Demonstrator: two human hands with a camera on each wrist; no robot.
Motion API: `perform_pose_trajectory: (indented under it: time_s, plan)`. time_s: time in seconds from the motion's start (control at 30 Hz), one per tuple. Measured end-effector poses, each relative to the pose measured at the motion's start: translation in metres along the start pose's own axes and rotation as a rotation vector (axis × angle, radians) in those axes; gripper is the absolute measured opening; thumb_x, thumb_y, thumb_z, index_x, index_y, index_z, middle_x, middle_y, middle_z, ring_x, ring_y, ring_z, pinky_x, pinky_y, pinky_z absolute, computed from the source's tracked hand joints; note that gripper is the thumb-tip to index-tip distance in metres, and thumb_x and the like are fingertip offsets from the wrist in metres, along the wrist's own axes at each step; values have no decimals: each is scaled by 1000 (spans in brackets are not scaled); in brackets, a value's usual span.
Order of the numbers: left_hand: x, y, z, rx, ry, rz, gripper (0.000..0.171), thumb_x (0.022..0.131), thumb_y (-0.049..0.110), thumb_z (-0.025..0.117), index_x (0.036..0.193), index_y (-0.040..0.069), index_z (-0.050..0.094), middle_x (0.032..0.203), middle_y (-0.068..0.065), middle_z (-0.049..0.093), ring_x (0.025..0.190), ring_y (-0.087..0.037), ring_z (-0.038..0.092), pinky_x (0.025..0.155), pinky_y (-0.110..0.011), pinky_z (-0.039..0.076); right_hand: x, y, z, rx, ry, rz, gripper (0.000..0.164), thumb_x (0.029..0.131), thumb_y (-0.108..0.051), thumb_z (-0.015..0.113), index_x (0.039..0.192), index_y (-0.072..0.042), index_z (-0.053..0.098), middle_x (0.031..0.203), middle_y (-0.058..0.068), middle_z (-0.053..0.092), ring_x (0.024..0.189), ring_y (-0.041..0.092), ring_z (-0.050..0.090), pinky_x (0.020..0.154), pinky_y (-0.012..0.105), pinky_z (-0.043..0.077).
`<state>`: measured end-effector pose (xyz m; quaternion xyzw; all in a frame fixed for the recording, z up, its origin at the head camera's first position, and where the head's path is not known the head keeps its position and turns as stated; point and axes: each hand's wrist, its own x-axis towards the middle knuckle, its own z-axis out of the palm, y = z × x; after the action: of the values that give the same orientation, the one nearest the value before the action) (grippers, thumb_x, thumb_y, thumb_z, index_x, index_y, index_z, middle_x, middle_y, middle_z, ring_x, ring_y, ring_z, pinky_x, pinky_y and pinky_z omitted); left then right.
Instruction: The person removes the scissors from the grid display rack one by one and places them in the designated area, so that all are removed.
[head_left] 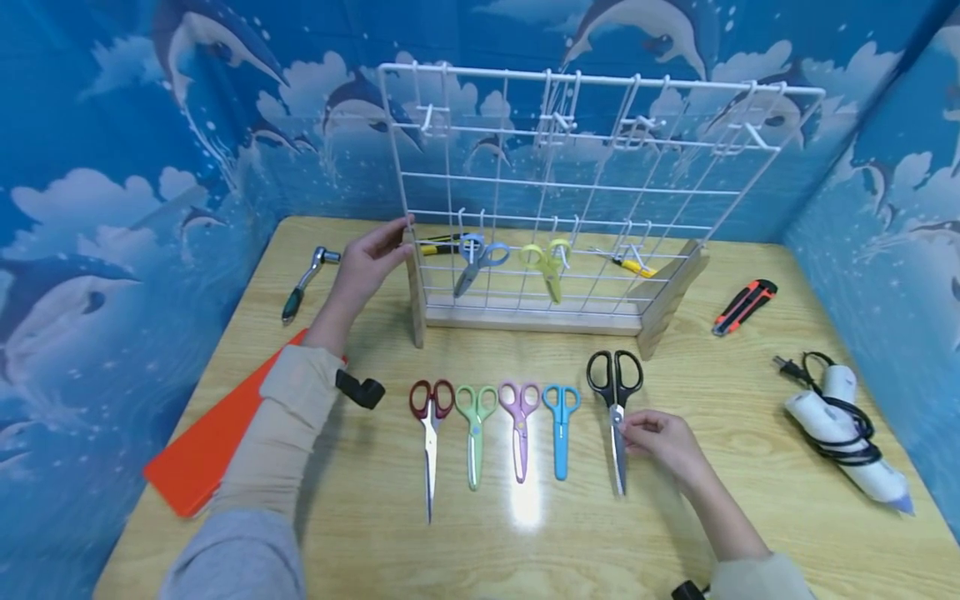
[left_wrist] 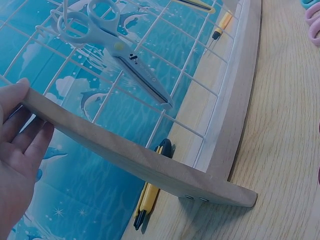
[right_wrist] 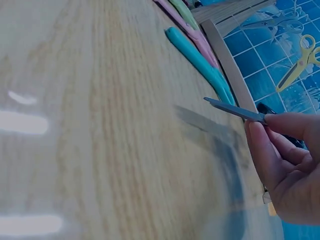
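Observation:
My left hand [head_left: 372, 254] grips the wooden side post [left_wrist: 115, 142] of a white wire rack [head_left: 570, 188], thumb on one face and fingers on the other. My right hand [head_left: 663, 442] pinches black-handled scissors [head_left: 617, 392] by the blades near the pivot; in the right wrist view the blade [right_wrist: 232, 109] is raised over its shadow on the table. On lower hooks hang blue scissors [head_left: 474, 260] and yellow-green scissors [head_left: 549, 265]. A row lies before the rack: dark red scissors [head_left: 431, 417], green scissors [head_left: 476, 425], pink scissors [head_left: 521, 425] and light blue scissors [head_left: 561, 429].
An orange-red flat object [head_left: 217, 437] lies under the left forearm, near a ratchet wrench [head_left: 306, 283]. To the right are a red-and-black utility knife [head_left: 744, 307] and a white glue gun [head_left: 836, 429] with wrapped cord. Yellow tools [head_left: 442, 246] lie behind the rack.

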<state>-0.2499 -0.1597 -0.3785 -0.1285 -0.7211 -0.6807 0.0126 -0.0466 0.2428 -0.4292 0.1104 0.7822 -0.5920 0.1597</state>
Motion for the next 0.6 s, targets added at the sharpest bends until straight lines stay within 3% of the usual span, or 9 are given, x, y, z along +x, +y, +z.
perform_pose_trajectory:
  time_s: [0.13,0.2,0.33,0.4,0.43,0.57,0.6]
  plan:
    - [18,-36,-13,-51,-14,-11,50,75,15,63,122,19,46,126,4,44,114,-11,41,90,-20,39,-4,-1,3,-24,-1,43,28,79,-2,56,97,18,49,79,8,60,66,10,58,65,25,52]
    - [14,-28,-10,-14,1,-23,48,77,17,61,122,20,46,125,4,45,114,-12,42,91,-21,39,-5,1,4,-44,1,62,27,78,-4,57,96,16,51,78,8,60,66,11,58,64,25,52]
    - [-6,15,4,32,12,-20,45,78,19,60,122,19,46,125,3,45,113,-12,43,91,-22,39,-5,6,6,-49,6,91,27,77,-5,58,94,15,52,75,7,60,64,12,58,63,25,53]
    - [-3,8,1,11,3,-37,44,80,18,58,122,17,46,124,0,46,112,-14,43,92,-24,39,-5,8,7,-49,5,96,28,77,-5,58,94,15,52,73,7,60,63,12,58,62,25,53]
    - [2,-2,-2,12,5,-36,44,80,17,58,122,17,46,125,0,46,113,-14,43,92,-26,39,-5,9,8,-46,2,99,27,77,-5,58,94,16,52,72,7,60,63,13,58,62,25,53]
    - [40,-84,-26,-12,-1,15,46,78,18,61,121,21,47,124,4,46,113,-13,43,90,-25,40,-6,11,10,-55,-6,102,27,77,-5,58,93,15,52,72,7,60,64,14,59,62,26,53]
    - [42,-85,-26,13,5,33,47,77,18,61,122,23,46,125,5,46,113,-12,43,89,-23,41,-6,11,11,-56,-5,105,27,77,-5,58,93,15,52,72,7,60,64,14,59,62,26,53]
